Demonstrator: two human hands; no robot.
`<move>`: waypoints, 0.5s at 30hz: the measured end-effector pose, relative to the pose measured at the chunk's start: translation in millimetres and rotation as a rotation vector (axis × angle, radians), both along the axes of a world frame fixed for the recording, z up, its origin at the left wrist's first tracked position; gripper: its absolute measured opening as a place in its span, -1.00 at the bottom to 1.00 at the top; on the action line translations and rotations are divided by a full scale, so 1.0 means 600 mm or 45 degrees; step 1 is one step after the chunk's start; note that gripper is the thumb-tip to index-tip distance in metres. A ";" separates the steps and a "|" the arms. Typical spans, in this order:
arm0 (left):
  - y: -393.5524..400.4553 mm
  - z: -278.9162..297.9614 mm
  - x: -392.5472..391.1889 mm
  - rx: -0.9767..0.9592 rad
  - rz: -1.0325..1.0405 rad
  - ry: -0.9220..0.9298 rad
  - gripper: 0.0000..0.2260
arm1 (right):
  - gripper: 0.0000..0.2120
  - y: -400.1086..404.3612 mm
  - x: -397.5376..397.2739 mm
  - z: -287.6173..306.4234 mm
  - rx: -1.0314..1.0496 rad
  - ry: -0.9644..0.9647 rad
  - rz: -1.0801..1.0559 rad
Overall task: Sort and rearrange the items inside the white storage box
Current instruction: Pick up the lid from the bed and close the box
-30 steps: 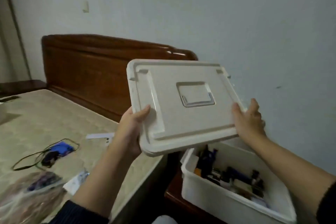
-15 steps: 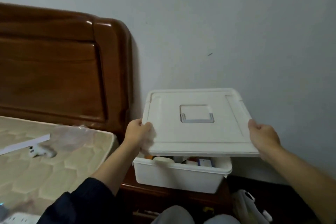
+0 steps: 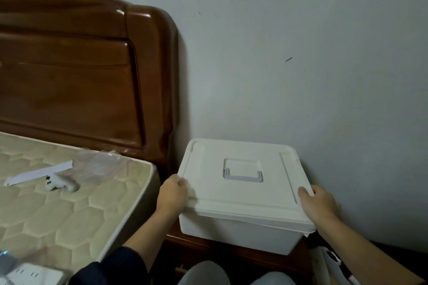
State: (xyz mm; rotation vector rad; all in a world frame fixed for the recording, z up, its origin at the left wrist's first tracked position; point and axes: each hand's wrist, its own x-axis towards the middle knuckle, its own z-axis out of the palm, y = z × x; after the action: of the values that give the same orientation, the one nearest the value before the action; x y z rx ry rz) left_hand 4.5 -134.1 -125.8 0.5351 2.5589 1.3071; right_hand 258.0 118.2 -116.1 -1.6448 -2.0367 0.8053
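So the white storage box [image 3: 236, 230] sits on a dark wooden nightstand [image 3: 231, 253], pushed up against the grey wall [image 3: 301, 53], and I'll place everything else off that box.

Both hands are on the lid [image 3: 243, 178], which lies on top of the box, pretty much flat, with the near right corner looking a bit off the rim. The left hand [image 3: 172, 194] has the lid's left edge: thumb on top, the other fingers curled underneath and out of sight. The right hand [image 3: 320, 203] does the same on the right edge, thumb lying across the top surface near the corner, fingers wrapped round the side. Both forearms come in from the bottom of the shot, angling up toward the box. The left one has a dark sleeve [image 3: 111, 266] pushed back to about the elbow. The lid has a recessed handle [image 3: 243, 171] in the middle, lying flat.

Left of the box is a glossy brown wooden headboard [image 3: 81, 71], and a quilted beige mattress [image 3: 69, 203]. On the mattress, well away from the box, there's a white strip of card or paper [image 3: 39, 172], a small white gadget [image 3: 60, 183] touching it, and some crumpled clear plastic [image 3: 102, 162] nearer the headboard. A white power strip [image 3: 34, 275] is blurred at the bottom left corner. Just right of the box, low down, something white [image 3: 331, 259] I can't make out.
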 end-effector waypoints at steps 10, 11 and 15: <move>0.016 -0.013 -0.009 -0.109 -0.022 0.019 -0.80 | -0.61 -0.003 0.005 -0.039 0.017 -0.129 0.066; 0.018 -0.014 -0.012 -0.108 -0.026 0.017 -0.78 | -0.60 -0.002 0.004 -0.039 0.028 -0.170 0.079; 0.031 -0.014 -0.019 -0.259 -0.013 0.041 -0.75 | -0.59 0.010 -0.002 -0.043 0.031 -0.268 0.116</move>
State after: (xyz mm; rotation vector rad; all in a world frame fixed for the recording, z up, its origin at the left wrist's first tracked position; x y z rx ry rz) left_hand -6.8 -115.8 -134.0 0.5322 2.6707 1.0262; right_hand 257.1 124.2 -141.6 -1.6960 -2.2693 0.6575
